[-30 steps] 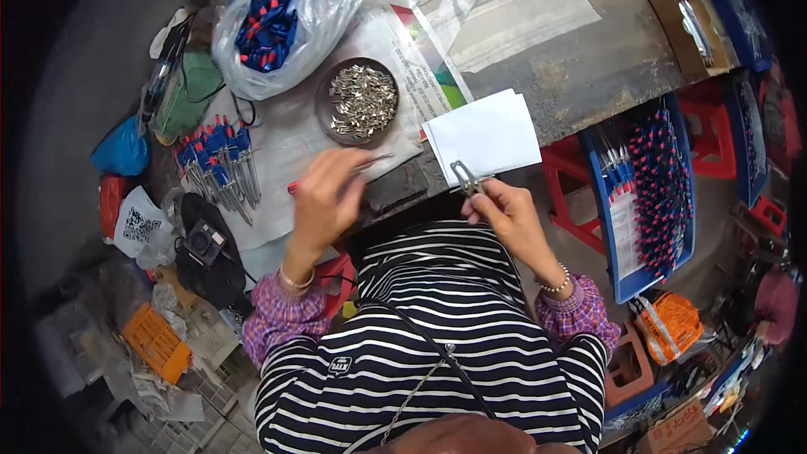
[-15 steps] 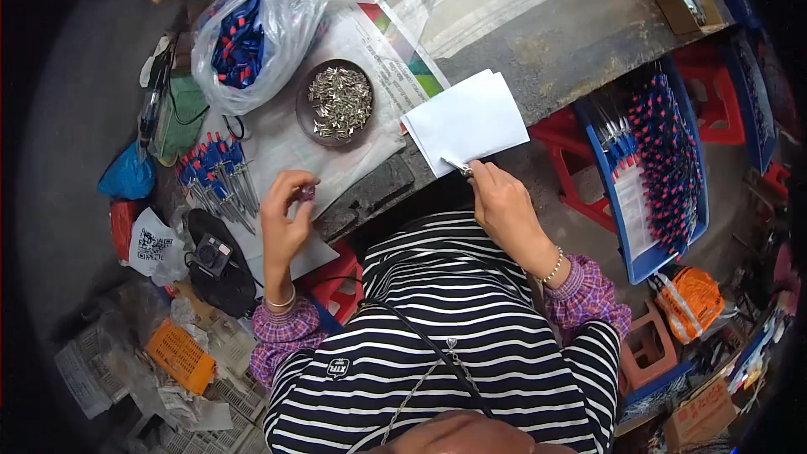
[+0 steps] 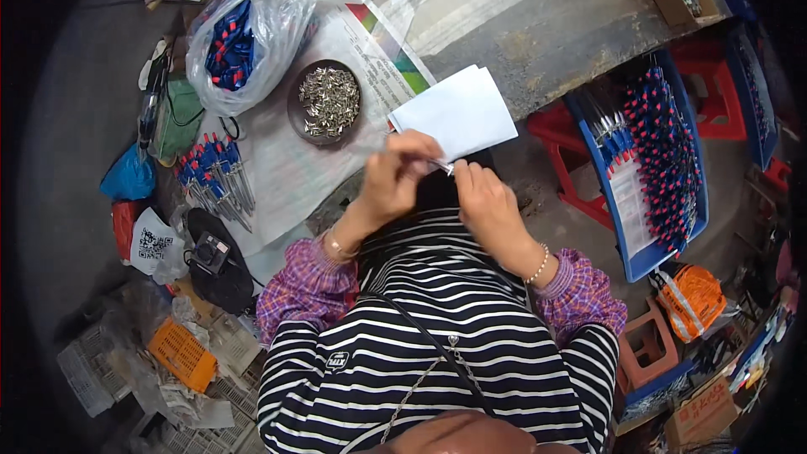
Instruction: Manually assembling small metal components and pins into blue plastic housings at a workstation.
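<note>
My right hand (image 3: 489, 203) pinches a small shiny metal piece (image 3: 444, 167) between thumb and fingers, just in front of the table edge. My left hand (image 3: 393, 181) has come up against the piece's other end, its fingers curled together and slightly blurred; what they hold, if anything, is hidden. Just beyond both hands, white paper sheets (image 3: 471, 113) lie over the table edge. Farther left, a dark round bowl (image 3: 293, 122) holds many small silvery metal parts that look like rivets.
A clear plastic bag (image 3: 282, 42) of blue-and-red parts stands behind the bowl. Blue-and-red handled metal tools (image 3: 217, 175) lie at the left. On the right, a blue tray (image 3: 636, 269) of similar tools rests on red stools (image 3: 565, 160). A black camera-like device (image 3: 210, 254) lies left.
My left hand has moved right from beside the table's left part to meet the right hand. My right hand has shifted slightly left and down, still with the metal piece.
</note>
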`<state>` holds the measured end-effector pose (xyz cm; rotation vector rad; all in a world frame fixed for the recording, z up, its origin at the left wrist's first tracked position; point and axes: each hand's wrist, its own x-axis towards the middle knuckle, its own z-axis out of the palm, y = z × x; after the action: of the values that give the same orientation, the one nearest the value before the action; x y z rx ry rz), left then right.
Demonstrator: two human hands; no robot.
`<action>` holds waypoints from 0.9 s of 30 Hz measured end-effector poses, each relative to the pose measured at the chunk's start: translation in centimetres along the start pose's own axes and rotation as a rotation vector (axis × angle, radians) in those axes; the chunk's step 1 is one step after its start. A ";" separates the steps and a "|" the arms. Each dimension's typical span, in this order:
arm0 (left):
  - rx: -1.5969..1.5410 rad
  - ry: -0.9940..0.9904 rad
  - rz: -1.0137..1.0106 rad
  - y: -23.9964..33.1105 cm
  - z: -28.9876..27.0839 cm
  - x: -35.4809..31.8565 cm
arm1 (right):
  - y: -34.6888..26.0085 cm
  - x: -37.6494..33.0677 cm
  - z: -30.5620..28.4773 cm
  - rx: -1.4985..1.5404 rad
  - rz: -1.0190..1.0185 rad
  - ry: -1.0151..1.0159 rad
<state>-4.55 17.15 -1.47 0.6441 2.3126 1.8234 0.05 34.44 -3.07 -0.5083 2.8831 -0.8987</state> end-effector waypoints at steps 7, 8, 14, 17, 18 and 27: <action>-0.008 0.084 0.071 -0.1 -2.4 -0.5 | 0.6 0.3 0.7 0.168 -0.019 0.015; 0.053 0.026 0.082 0.4 -3.5 -0.9 | 0.7 0.2 0.7 0.168 -0.046 0.011; 0.573 0.199 -0.014 2.8 -9.5 -4.7 | 0.4 0.3 -0.9 0.854 0.247 -0.011; 0.782 0.151 -0.113 1.6 -11.9 -7.4 | 0.5 0.6 -1.2 0.991 0.231 -0.149; 0.788 0.166 -0.116 1.4 -12.3 -7.9 | 0.4 0.7 -1.2 1.030 0.235 -0.177; 0.589 0.334 -0.171 1.7 -13.1 -6.0 | -0.5 4.1 -2.6 0.930 0.138 -0.246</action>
<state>-3.35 3.26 2.67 0.1839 3.0466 1.2417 -4.11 34.15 -0.54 -0.2767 1.9360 -1.7995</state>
